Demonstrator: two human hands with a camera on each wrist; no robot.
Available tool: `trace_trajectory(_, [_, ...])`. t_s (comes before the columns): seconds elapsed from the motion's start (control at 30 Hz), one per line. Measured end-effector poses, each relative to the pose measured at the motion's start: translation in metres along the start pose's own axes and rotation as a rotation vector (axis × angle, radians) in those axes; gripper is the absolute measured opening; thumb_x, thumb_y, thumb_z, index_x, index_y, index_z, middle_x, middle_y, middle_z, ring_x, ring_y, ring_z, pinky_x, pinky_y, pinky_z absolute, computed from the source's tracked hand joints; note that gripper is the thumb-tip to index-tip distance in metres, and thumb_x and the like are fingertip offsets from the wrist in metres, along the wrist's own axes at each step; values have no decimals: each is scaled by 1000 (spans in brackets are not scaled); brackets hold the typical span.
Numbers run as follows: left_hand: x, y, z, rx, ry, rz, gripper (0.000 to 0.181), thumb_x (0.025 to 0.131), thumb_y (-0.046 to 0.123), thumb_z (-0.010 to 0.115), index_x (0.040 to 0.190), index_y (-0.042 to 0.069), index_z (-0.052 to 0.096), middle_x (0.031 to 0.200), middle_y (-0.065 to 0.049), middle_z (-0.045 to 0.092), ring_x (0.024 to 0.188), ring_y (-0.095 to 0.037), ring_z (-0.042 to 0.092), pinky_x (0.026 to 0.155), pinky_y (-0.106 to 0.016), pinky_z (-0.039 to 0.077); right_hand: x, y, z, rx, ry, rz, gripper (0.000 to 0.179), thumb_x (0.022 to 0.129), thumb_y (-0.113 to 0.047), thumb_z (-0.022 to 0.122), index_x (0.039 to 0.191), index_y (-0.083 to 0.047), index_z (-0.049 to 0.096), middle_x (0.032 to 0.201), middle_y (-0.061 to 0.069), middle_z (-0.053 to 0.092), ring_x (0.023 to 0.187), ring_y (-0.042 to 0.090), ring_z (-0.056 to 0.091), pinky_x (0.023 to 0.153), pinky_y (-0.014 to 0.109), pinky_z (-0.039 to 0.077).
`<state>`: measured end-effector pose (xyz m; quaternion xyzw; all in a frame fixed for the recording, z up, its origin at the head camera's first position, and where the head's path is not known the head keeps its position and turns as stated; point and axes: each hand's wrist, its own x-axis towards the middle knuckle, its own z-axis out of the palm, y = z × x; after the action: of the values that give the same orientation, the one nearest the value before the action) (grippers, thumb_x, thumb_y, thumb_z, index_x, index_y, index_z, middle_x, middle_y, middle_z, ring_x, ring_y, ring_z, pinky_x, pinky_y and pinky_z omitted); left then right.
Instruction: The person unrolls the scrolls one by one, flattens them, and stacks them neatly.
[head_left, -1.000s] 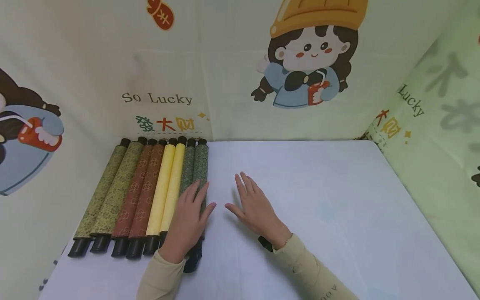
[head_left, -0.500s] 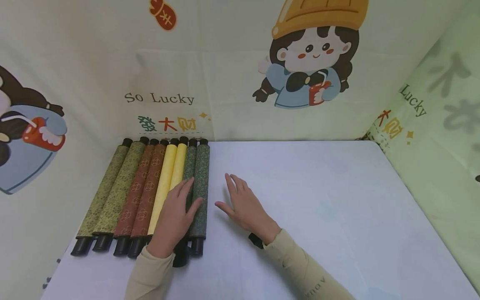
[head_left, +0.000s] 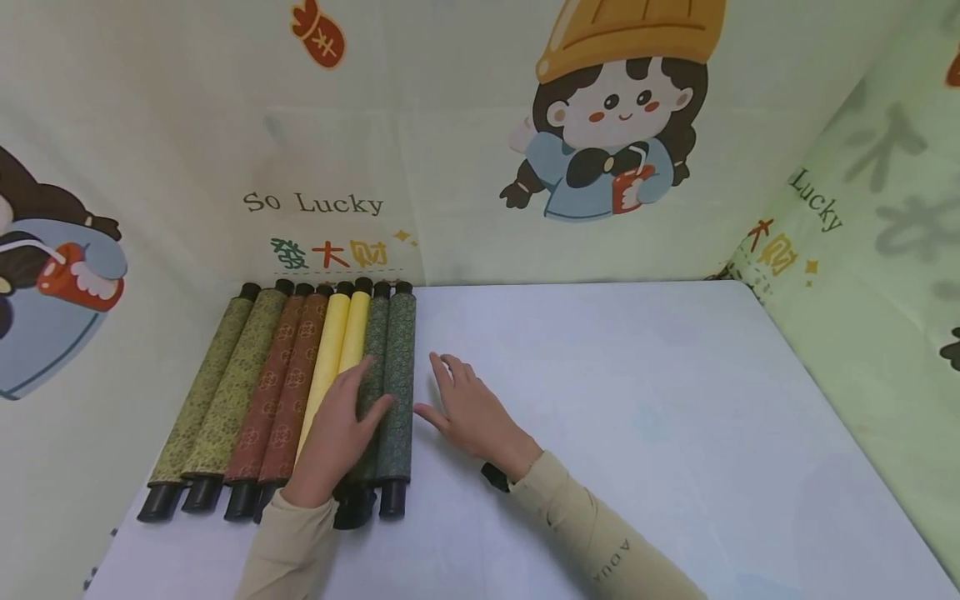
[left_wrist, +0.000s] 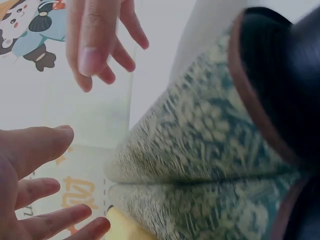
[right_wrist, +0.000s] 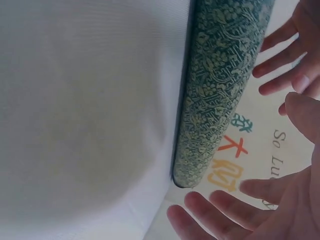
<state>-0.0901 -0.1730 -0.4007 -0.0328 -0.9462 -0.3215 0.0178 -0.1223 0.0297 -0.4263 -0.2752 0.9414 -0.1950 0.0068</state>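
Note:
Rolled scrolls with black end knobs lie side by side on the left of the table. In the head view my left hand (head_left: 333, 433) is above a yellow scroll (head_left: 330, 342) and the left dark green scroll (head_left: 377, 333), its fingers spread and gripping nothing. The rightmost dark green scroll (head_left: 398, 367) lies just right of my left thumb. My right hand (head_left: 476, 412) hovers beside that scroll with fingers loosely extended, apart from it. In the left wrist view, patterned green cloth (left_wrist: 200, 120) fills the right side. The right wrist view shows a gap between my right hand (right_wrist: 292, 200) and the green scroll (right_wrist: 215, 90).
Left of the yellow pair lie brown-red scrolls (head_left: 255, 417) and olive scrolls (head_left: 198, 400). A white cloth covers the table (head_left: 637, 417). A printed curtain (head_left: 465, 167) with cartoon figures and lettering stands behind and at both sides.
Both hands have shifted left. My left hand has moved off the rightmost green scroll, uncovering it, and my right hand has come nearer to it. The row of scrolls looks unchanged.

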Motion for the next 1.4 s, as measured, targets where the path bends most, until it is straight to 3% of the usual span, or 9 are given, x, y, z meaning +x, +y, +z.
trace_trajectory(0.13, [4,0,-2,-10,-15,-32,67,100,23,60,154,-1,28,154,-28,33,142,-45,31,112,-61,30,4,-1,-2,48,-33,25,76,103,-54,41,156,-2,23,153,19,36,138,30,42,106,40,45])
trace_trajectory(0.33, [14,-3,1,6,-8,-50,67,99,21,60,153,-3,28,153,-29,33,142,-44,32,113,-59,30,12,-1,2,207,-70,52,76,103,-55,38,156,-3,23,153,18,37,140,27,41,110,38,42])
trace_trajectory(0.57, [22,-8,5,25,-43,-89,67,100,20,58,153,-4,26,152,-31,33,140,-47,33,111,-61,32,23,-5,11,308,-78,79,73,104,-51,41,154,-1,26,145,18,44,128,24,51,106,37,44])
trace_trajectory(0.77, [25,-4,5,75,-55,-113,67,98,19,60,151,-7,29,148,-35,38,134,-50,41,106,-62,38,28,-5,19,397,-64,111,74,102,-52,43,154,-2,27,140,18,47,121,23,55,100,36,48])
trace_trajectory(0.97, [34,-5,7,201,-22,-69,58,96,19,63,142,-10,43,134,-34,54,119,-50,56,95,-61,46,29,-7,19,537,-49,116,71,101,-46,51,153,-1,30,135,17,52,110,20,59,88,31,52])
trace_trajectory(1.07, [38,-7,8,244,12,-44,51,95,19,64,135,-9,52,124,-33,61,105,-49,63,84,-59,51,30,-9,20,529,-48,114,70,101,-46,52,151,-1,32,131,16,54,108,19,59,85,28,53])
trace_trajectory(1.2, [40,-10,9,239,56,-62,42,92,16,68,127,-7,62,113,-28,68,92,-44,68,71,-54,55,29,-13,22,525,-64,129,69,101,-45,52,151,-2,33,131,15,53,110,19,59,85,28,52])
trace_trajectory(1.4, [43,-11,7,240,103,-76,38,86,12,74,119,-5,67,106,-24,72,93,-40,69,75,-53,54,31,-16,23,523,-45,131,70,101,-44,54,151,0,33,122,13,55,101,15,58,81,26,51])
